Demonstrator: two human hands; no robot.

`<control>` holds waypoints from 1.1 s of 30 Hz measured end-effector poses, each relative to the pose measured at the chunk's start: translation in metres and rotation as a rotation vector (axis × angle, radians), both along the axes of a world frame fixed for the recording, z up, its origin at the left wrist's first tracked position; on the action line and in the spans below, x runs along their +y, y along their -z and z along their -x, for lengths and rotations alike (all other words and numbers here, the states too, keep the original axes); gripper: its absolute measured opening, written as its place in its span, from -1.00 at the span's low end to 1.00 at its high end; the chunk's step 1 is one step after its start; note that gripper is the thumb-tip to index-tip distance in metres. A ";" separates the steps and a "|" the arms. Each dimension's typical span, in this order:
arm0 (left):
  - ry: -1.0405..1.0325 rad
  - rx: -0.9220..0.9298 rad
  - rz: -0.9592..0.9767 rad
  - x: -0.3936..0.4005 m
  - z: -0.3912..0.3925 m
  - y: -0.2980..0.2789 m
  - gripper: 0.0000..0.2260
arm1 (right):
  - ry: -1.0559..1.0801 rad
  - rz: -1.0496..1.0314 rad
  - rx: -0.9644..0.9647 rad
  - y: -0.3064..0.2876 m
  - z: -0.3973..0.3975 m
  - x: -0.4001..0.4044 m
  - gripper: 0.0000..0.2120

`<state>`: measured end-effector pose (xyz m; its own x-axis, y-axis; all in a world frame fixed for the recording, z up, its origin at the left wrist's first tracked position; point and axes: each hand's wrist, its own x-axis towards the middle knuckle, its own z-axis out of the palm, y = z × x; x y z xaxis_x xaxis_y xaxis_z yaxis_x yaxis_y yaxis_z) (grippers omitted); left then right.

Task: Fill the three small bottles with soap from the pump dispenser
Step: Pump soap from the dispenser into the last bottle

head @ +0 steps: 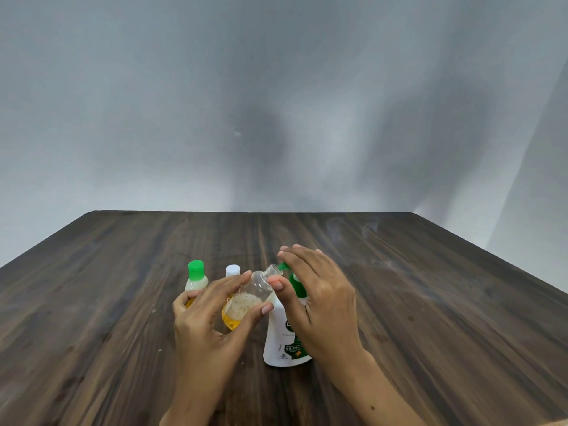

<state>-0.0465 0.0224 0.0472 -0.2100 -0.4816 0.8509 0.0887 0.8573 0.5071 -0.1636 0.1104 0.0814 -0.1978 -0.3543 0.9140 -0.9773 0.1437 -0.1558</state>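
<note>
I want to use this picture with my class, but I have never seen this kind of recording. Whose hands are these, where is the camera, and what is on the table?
No machine: a person wears one camera on the head, looking down at their own hands. The left hand grips a clear small bottle, tilted, uncapped, with a little yellow soap inside. The right hand rests on the green pump of the white soap dispenser. Behind stand a green-capped bottle and a white-capped bottle on the dark wooden table.

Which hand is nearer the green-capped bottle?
Left. The left hand, gripping the clear bottle, is right beside the green-capped bottle; the right hand rests on the pump dispenser.
</note>
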 end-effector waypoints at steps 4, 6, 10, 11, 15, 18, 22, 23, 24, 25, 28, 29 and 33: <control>-0.002 -0.010 -0.004 0.000 -0.001 0.003 -0.64 | 0.000 0.000 0.000 0.005 0.000 0.000 -0.35; -0.005 -0.017 -0.011 -0.002 -0.002 0.004 -0.63 | -0.006 0.000 0.000 0.002 -0.001 0.000 -0.35; -0.011 -0.019 -0.004 -0.002 -0.003 0.001 -0.65 | -0.014 -0.002 0.000 0.000 0.000 0.000 -0.35; -0.013 -0.021 -0.001 -0.002 -0.002 0.001 -0.64 | -0.007 -0.001 0.001 0.002 0.000 -0.001 -0.35; -0.008 -0.014 0.009 -0.002 0.000 0.004 -0.61 | -0.001 -0.003 -0.001 0.007 -0.001 0.000 -0.36; -0.011 -0.015 -0.006 -0.002 0.000 0.004 -0.65 | -0.027 -0.003 -0.003 0.003 0.001 0.000 -0.37; -0.013 -0.019 0.002 -0.002 0.000 0.002 -0.65 | -0.014 0.024 0.001 0.003 0.001 -0.002 -0.37; -0.013 -0.017 0.005 -0.002 0.000 0.002 -0.65 | -0.007 0.028 -0.001 0.005 0.001 -0.003 -0.36; -0.014 -0.021 0.007 -0.003 0.000 0.002 -0.64 | -0.005 0.029 -0.007 0.007 0.000 -0.004 -0.36; -0.016 -0.024 0.012 -0.003 0.000 0.002 -0.64 | -0.009 0.028 -0.011 0.009 0.000 -0.004 -0.36; -0.018 -0.026 0.011 -0.003 0.001 0.004 -0.62 | -0.031 0.008 -0.018 0.005 0.000 -0.003 -0.36; -0.016 -0.027 0.005 -0.003 0.002 0.003 -0.60 | -0.037 0.002 -0.018 0.003 0.000 -0.002 -0.36; -0.004 -0.016 0.013 0.000 0.003 0.000 -0.60 | -0.038 0.018 -0.012 0.003 0.000 -0.002 -0.36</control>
<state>-0.0490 0.0225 0.0476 -0.2220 -0.4718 0.8533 0.0772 0.8639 0.4977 -0.1633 0.1086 0.0789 -0.1953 -0.3450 0.9180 -0.9801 0.1039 -0.1694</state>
